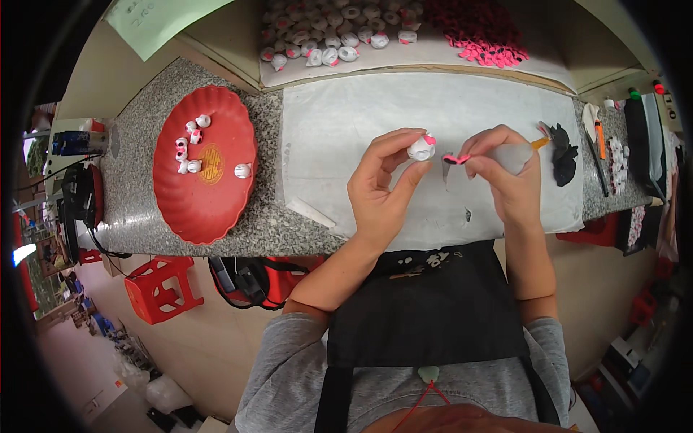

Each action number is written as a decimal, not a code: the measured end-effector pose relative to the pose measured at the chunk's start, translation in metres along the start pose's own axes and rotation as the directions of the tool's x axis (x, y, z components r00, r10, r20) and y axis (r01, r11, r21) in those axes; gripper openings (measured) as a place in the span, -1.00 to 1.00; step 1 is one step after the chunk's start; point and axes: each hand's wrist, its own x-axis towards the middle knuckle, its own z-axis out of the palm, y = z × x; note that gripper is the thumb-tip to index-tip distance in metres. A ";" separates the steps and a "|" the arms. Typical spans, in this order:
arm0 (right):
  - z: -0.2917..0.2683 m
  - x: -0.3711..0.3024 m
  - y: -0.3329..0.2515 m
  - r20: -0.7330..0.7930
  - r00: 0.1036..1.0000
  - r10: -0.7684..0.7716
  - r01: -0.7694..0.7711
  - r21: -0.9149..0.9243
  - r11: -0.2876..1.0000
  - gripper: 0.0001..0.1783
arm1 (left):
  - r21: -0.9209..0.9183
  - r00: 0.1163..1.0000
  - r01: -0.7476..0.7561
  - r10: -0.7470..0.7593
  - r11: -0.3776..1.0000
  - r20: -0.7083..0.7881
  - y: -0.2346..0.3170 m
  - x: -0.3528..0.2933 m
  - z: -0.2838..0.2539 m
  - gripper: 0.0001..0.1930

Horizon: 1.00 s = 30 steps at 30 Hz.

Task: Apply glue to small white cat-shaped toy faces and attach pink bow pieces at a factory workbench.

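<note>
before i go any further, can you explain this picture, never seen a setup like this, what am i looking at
There's no machine here: these are a person's bare hands. The picture comes from the left of two fisheye cameras worn on the head, looking down, so straight edges bend.

The left hand holds a small white ball with pink on it. The right hand pinches a pink-and-black piece and also holds a pale pouch.

Below them, a white sheet covers part of a speckled counter. At left, a red dish carries small white pieces.
</note>
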 end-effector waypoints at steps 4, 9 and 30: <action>0.004 -0.007 0.007 0.063 0.998 -0.014 0.007 0.101 0.995 -0.90 | 0.141 0.991 -0.081 0.064 0.987 0.117 -0.003 0.001 0.003 -0.70; -0.002 -0.006 0.014 0.058 0.996 0.062 -0.069 0.139 0.988 -0.89 | 0.171 0.987 -0.068 0.042 0.983 0.152 -0.004 0.000 0.006 -0.70; 0.000 -0.018 0.021 0.092 0.996 -0.023 0.021 0.015 1.000 -0.63 | -0.246 0.932 0.293 -0.217 0.924 0.291 0.006 -0.001 0.003 -0.75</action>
